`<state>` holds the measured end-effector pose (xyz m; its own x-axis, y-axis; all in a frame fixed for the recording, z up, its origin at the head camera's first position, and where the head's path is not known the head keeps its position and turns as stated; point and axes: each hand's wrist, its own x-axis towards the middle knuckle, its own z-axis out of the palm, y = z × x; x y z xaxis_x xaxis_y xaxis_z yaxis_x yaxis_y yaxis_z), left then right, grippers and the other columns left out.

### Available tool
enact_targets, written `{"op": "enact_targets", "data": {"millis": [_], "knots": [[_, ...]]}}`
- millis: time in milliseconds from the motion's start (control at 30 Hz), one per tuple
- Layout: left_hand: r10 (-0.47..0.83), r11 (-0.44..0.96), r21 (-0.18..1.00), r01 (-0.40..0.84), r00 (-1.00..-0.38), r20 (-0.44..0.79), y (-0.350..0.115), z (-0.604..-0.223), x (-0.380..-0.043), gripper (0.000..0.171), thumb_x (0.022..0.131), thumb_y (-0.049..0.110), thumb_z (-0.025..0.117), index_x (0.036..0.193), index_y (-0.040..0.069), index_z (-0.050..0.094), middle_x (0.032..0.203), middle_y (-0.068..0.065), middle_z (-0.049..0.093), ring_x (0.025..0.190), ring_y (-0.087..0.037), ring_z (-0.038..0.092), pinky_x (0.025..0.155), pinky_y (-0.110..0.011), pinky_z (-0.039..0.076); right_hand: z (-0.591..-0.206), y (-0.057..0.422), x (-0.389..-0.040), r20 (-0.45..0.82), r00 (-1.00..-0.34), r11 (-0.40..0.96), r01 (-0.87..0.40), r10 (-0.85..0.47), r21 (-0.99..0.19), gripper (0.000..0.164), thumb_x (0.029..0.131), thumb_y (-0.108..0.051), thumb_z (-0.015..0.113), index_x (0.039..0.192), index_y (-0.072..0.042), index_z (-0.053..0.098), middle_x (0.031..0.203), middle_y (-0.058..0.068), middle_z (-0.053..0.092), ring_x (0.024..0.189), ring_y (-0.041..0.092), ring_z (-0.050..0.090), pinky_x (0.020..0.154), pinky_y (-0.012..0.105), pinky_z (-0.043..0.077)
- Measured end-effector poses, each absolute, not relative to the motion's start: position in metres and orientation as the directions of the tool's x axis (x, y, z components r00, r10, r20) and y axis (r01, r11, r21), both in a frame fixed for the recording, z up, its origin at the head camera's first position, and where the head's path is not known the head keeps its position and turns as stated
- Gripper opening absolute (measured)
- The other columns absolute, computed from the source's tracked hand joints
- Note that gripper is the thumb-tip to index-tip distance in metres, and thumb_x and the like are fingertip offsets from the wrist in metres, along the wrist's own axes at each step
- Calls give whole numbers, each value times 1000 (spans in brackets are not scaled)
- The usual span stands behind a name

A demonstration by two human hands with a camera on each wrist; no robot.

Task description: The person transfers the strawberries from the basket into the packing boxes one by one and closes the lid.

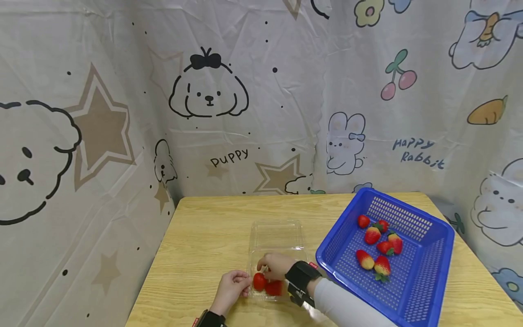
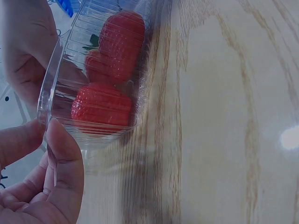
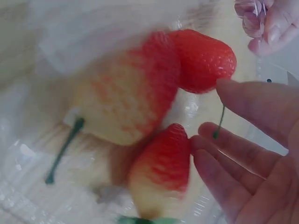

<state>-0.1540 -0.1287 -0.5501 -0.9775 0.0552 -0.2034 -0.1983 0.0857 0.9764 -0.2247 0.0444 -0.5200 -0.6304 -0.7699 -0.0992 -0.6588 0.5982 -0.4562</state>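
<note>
A clear plastic clamshell box (image 1: 278, 236) lies on the table with its lid folded back. My left hand (image 1: 232, 287) pinches the box's near left rim between thumb and fingers (image 2: 65, 172). Inside the box are red strawberries; the head view shows one strawberry (image 1: 259, 281) at the left and another (image 1: 273, 288) beside it. My right hand (image 1: 278, 265) reaches into the box. In the right wrist view, its thumb is at a red strawberry (image 3: 203, 60), and its parted fingertips lie beside a smaller strawberry (image 3: 161, 170). A large pale-based strawberry (image 3: 131, 93) lies alongside.
A blue perforated basket (image 1: 408, 281) stands on the right of the wooden table (image 1: 200, 236), holding several strawberries (image 1: 372, 235). Its left edge is close to my right forearm. A cartoon-printed curtain (image 1: 253, 104) hangs behind the table and along its sides.
</note>
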Motion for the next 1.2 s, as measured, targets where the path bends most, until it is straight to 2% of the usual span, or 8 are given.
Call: {"op": "enact_targets", "data": {"millis": [200,300,400,633,767,900,1067,1200], "knots": [[53,100,976,-193,-979,-199,-129,-548,-152,21,85,3,62,94,-14,55,64,0,57,54,-9,55,51,-24,51,-510,51,-227,-135,-593,569,-647,-794,-507,23,80,-6,64,102,-4,64,91,3,64,73,6,57,65,15,45],[55,102,978,-183,-980,-189,-129,-549,-152,21,85,2,61,94,-15,55,64,0,57,53,-9,55,50,-24,51,-489,62,-228,-177,-579,583,-652,-796,-485,29,83,-15,63,111,-8,63,108,3,63,94,11,59,80,22,47],[53,104,978,-178,-981,-185,-128,-549,-152,20,85,2,61,94,-16,55,64,0,56,53,-8,54,49,-23,51,-458,81,-230,-187,-593,596,-629,-783,-500,36,88,-21,59,123,-12,57,125,5,56,116,20,50,95,35,42],[55,105,978,-178,-981,-185,-129,-549,-153,20,84,2,61,94,-15,55,64,1,56,53,-8,54,50,-22,51,-401,146,-236,105,-749,574,-583,-654,-575,50,91,-25,57,138,-16,41,141,11,37,128,33,35,99,52,36],[54,105,979,-173,-982,-179,-129,-548,-153,21,84,1,61,94,-16,55,64,1,56,54,-8,54,50,-23,51,-401,184,-243,281,-833,631,-547,-477,-550,61,87,-21,63,141,-19,34,144,13,28,128,39,32,94,58,37],[55,110,980,-168,-983,-175,-129,-547,-153,21,84,1,62,94,-16,55,64,1,56,53,-8,55,51,-24,52,-417,218,-248,382,-878,719,-462,-289,-518,71,84,-18,67,143,-14,27,144,21,22,127,45,28,92,63,35],[56,116,977,-178,-981,-185,-129,-548,-153,20,84,2,62,93,-14,55,63,1,56,54,-8,54,51,-24,52,-443,251,-247,361,-923,779,-323,-134,-538,77,82,-19,68,143,-9,22,141,28,20,127,48,22,93,68,27],[55,113,977,-180,-981,-187,-129,-548,-153,21,84,3,62,94,-14,55,63,1,56,54,-9,54,51,-23,51,-459,269,-239,156,-982,823,-173,-103,-541,81,81,-19,68,143,-4,18,140,35,15,123,56,21,88,71,28]]}}
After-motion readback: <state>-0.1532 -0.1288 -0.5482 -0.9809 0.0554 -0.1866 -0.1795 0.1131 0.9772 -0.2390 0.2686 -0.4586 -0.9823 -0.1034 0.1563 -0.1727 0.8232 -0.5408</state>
